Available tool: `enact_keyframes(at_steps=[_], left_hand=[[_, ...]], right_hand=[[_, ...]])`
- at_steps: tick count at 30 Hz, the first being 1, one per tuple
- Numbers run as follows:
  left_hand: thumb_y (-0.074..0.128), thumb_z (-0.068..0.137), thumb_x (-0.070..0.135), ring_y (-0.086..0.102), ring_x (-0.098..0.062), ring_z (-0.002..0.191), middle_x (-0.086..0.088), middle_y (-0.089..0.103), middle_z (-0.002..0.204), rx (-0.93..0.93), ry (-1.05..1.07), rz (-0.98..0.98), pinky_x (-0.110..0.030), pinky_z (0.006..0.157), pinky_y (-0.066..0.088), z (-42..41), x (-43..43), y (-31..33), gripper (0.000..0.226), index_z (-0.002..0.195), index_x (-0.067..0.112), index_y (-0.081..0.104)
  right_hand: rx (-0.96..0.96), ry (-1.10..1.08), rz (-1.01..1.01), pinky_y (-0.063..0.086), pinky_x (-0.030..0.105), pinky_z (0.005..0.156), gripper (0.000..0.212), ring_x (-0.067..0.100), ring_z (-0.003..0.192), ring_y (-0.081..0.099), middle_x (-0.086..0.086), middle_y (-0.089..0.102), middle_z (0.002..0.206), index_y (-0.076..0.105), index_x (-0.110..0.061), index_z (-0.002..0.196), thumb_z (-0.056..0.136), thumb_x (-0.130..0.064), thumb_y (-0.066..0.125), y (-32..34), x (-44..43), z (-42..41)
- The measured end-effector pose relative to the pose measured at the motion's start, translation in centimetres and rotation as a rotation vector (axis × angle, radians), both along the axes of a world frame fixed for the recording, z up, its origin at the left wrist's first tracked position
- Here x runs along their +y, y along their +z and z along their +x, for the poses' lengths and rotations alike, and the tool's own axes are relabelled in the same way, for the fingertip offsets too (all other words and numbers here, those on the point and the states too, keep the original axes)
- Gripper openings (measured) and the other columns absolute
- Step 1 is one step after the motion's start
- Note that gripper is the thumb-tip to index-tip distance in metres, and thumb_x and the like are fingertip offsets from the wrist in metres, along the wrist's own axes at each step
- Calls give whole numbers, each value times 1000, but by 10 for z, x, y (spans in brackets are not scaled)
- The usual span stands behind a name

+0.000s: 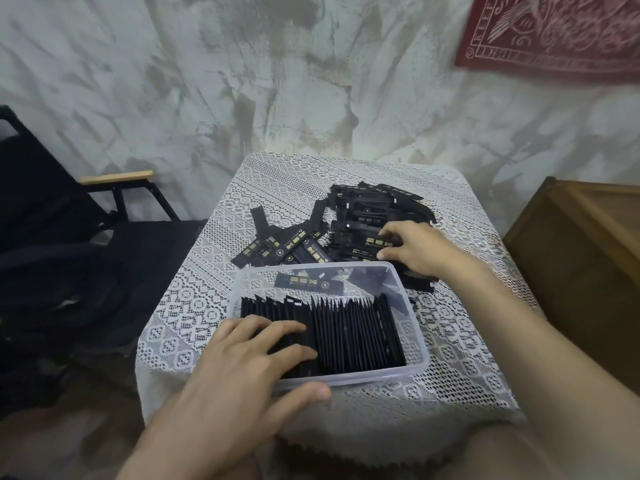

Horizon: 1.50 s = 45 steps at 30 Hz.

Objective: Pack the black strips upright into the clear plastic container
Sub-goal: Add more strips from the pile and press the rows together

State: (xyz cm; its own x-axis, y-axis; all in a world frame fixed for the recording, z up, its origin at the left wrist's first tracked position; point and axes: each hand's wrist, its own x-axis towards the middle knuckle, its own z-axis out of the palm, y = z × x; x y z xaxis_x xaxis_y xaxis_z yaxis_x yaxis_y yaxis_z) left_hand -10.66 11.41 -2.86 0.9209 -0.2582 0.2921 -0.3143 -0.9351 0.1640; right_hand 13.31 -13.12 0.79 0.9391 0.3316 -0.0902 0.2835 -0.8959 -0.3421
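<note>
A clear plastic container [414, 327] sits on the lace-covered table [194, 289] in front of me. A row of black strips [353, 332] stands upright inside it, and one strip [308, 282] lies flat against its far wall. My left hand [242, 362] rests on the left end of the upright row, fingers spread over the strip tops and thumb outside the near wall. Behind the container lies a loose pile of black strips [363, 209] with gold print. My right hand [412, 251] reaches into that pile and pinches a strip [374, 242] between thumb and fingers.
More loose strips [277, 249] fan out left of the pile. A black folding chair [69, 216] stands to the left, a wooden cabinet [581, 244] to the right. A stained wall rises behind, with a red cloth [554, 32] hanging at the top right.
</note>
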Motion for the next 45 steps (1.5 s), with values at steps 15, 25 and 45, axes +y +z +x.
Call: enact_keyframes(at_steps=[15,25,45], left_hand=[[34,95,81,59,-10,104,21,64,128,-3,8,-7,-32,92,33,1,-1,1,56,109,45,73],[33,95,82,60,-10,102,21,65,126,-12,9,-7,-32,91,33,0,-1,1,58,109,45,74],[34,94,82,58,-8,105,22,64,129,5,10,-8,-34,92,34,-1,0,-1,57,112,45,73]], right_hand=[[-56,-18,156,49,33,84,27,20,97,62,-9,64,100,67,-33,114,89,-33,77,-19,-18,-22],[-68,33,27,37,28,78,30,21,96,55,-7,63,108,69,-31,118,90,-40,73,-16,-4,-28],[248,137,332,51,39,93,17,31,100,68,11,74,104,73,-18,104,88,-15,79,-9,-42,-18]])
